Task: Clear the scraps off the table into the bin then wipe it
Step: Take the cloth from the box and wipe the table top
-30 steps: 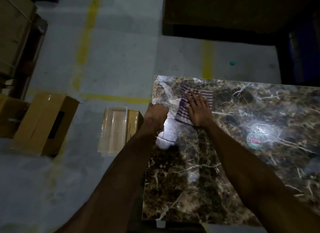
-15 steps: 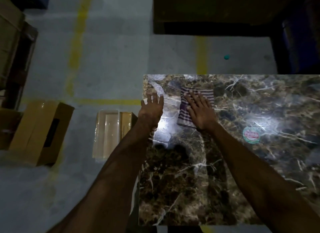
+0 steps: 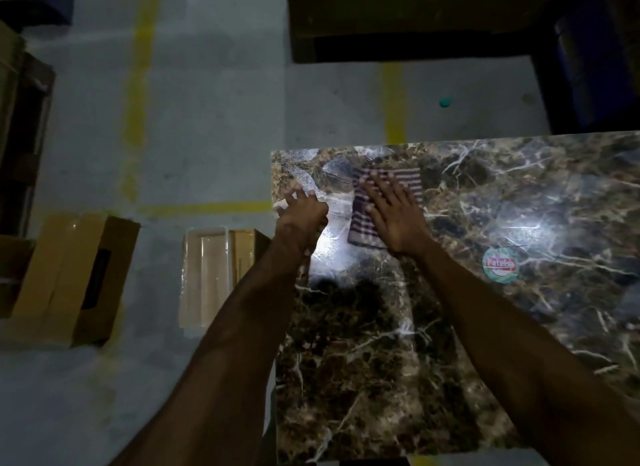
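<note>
Right now our right hand [image 3: 393,219] lies flat on the striped cloth [image 3: 384,202], fingers straight and a little spread, pressing it down on the marble table [image 3: 450,327]. The cloth sits right under that hand and sticks out past the fingertips, with its long side running away from us. Our left hand [image 3: 303,219] is just beside it, on the side by the table's edge. Its fingers reach forward, and something pale shows by them at the edge, maybe a scrap, but it is too blurry for us to tell whether they hold or pinch anything. The right hand is the one on the cloth, so we think it will do the wiping. Most of the table lies off to the right of the cloth and back toward us, so the cloth likely has to slide that way. The table top is shiny and dark with white veins, and a round sticker [image 3: 501,265] sits well off to the right. Past the left hand, down on the grey floor [image 3: 214,119] with yellow lines, stand an open box [image 3: 221,278] and a brown carton [image 3: 69,278].
</note>
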Demonstrator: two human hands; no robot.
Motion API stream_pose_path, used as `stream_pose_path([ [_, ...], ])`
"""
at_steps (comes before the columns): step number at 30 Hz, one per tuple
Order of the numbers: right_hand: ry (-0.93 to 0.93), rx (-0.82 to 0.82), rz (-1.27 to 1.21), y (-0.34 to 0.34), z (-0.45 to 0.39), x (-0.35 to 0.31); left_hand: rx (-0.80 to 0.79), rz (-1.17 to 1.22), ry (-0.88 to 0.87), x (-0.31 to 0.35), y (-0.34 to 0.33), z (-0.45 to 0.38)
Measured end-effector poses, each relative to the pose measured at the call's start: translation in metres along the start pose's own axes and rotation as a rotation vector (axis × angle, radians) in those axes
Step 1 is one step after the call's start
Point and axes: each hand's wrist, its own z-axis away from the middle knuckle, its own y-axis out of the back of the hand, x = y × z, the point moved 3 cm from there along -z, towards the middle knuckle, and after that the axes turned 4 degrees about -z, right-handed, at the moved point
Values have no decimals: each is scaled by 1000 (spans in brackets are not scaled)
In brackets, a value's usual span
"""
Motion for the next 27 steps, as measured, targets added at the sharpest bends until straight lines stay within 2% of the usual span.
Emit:
stream_pose_path([
  [3, -204, 60, -50, 12, -23, 6, 7, -13, 78, 4, 4, 5],
  [6, -269, 74, -87, 10, -53, -13, 36, 123, 102, -1, 2, 3],
  [10, -93, 22, -58, -4, -46, -36, 122, 184, 84, -14, -14, 2],
  [12, 2, 1, -21, -10, -20, -30, 89, 198, 56, -12, -13, 7],
  [14, 19, -21, -17, -4, -7, -12, 65, 210, 45, -10, -7, 8],
  [18, -188, 32, -56, 14, -33, 5, 22, 223, 63, -8, -6, 4],
  [21, -308, 72, -86, 13, -66, -10, 20, 229, 77, -8, -6, 3],
  [23, -251, 49, -87, 9, -72, -26, 15, 232, 78, -7, -6, 4],
  [27, 0, -14, -10, -7, -26, -34, 22, 232, 79, -3, 0, 10],
])
